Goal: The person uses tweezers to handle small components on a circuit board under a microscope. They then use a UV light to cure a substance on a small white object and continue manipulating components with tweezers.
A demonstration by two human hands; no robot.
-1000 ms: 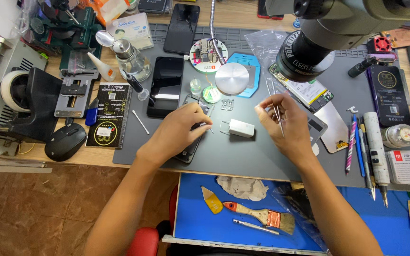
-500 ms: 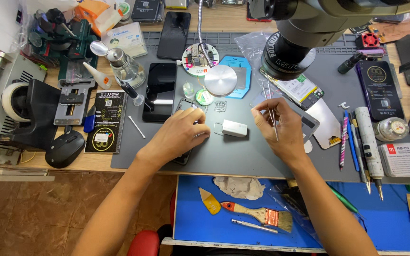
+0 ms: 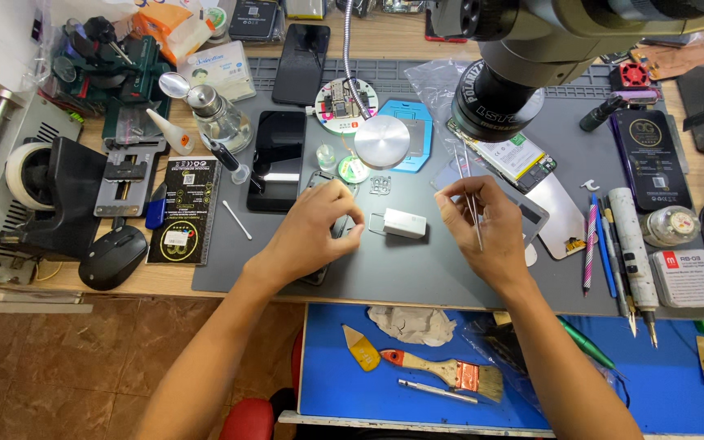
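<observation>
My left hand [image 3: 316,231] rests on a dark phone body [image 3: 323,236] lying on the grey work mat [image 3: 417,273], its fingers curled over the phone's upper part. My right hand [image 3: 482,224] pinches thin metal tweezers [image 3: 471,204] that point down toward the mat. Between the hands lies a small white rectangular block [image 3: 405,222]. A small metal frame part [image 3: 380,185] lies just above it. A microscope head [image 3: 507,73] hangs over the mat's far right side.
A black phone [image 3: 278,160] lies left of the hands, with a glass dispenser bottle [image 3: 217,118], a mouse [image 3: 113,256] and a tape roll [image 3: 30,173] further left. Pens and a screwdriver [image 3: 625,253] lie on the right. A brush [image 3: 450,372] rests on the blue tray [image 3: 352,399] below.
Both hands stay at the mat's middle with little shift. The camera view has tilted slightly, so the microscope covers more of the top right.
</observation>
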